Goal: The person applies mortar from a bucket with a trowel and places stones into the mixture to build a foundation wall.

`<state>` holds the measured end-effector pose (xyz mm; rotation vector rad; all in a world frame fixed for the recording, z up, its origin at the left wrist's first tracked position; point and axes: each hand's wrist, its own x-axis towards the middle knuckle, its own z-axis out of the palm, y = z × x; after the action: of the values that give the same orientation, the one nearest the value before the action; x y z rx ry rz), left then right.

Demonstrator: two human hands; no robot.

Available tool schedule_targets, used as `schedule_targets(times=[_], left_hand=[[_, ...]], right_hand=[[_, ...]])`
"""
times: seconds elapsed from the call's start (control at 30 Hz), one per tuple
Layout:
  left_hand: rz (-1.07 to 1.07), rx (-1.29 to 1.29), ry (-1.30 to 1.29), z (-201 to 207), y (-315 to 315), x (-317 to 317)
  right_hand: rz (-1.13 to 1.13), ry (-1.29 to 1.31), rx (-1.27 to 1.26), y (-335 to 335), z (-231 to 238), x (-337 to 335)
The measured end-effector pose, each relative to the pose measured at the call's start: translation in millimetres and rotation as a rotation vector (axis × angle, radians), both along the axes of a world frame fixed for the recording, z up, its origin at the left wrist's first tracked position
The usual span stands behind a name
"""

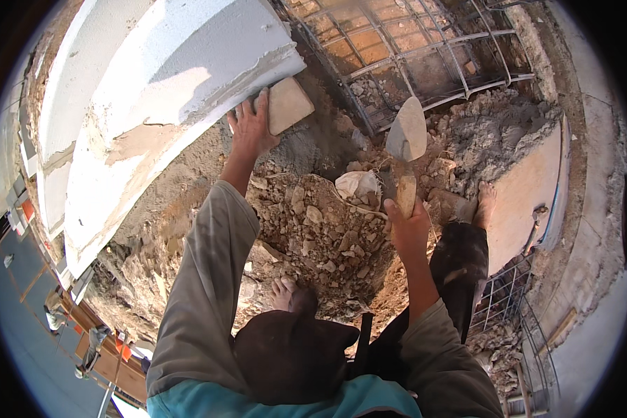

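My left hand [251,125] presses a pale flat stone block [289,104] against the lower edge of a whitish plastered wall [160,83]. My right hand [407,223] grips the wooden handle of a mason's trowel [406,132], whose mortar-coated blade points up and away over the rubble. Both grey sleeves come in from the lower edge. My bare feet [285,292] stand on loose stones, the other foot [485,202] further right beside a flat slab.
A mound of rubble and earth [320,230] lies between my arms, with a crumpled white bag [359,184] on it. A steel rebar mesh [411,49] spans the pit beyond. A grey mortar heap [494,132] sits right. Far below left, people stand on pavement [56,317].
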<state>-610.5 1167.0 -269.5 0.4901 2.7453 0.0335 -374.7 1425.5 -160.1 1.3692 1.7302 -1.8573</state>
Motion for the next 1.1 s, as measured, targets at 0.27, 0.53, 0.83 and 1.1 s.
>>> schedule_targets(times=[0.27,0.53,0.83,1.1], left_hand=[[-0.066,-0.054,-0.028,-9,18,-17],[-0.052,-0.077,-0.01,-8,16,-16],[0.798,0.266,0.191,-21,2,45],[0.683,0.293,-0.097,-35,-40,7]], right_hand=[[0.138,0.008,-0.059,-17,-2,-10],[0.36,0.005,-0.106,-44,-23,-65],[0.459,-0.042,-0.026,-43,-80,-100],[0.413,-0.037,-0.108,-31,-63,-100]])
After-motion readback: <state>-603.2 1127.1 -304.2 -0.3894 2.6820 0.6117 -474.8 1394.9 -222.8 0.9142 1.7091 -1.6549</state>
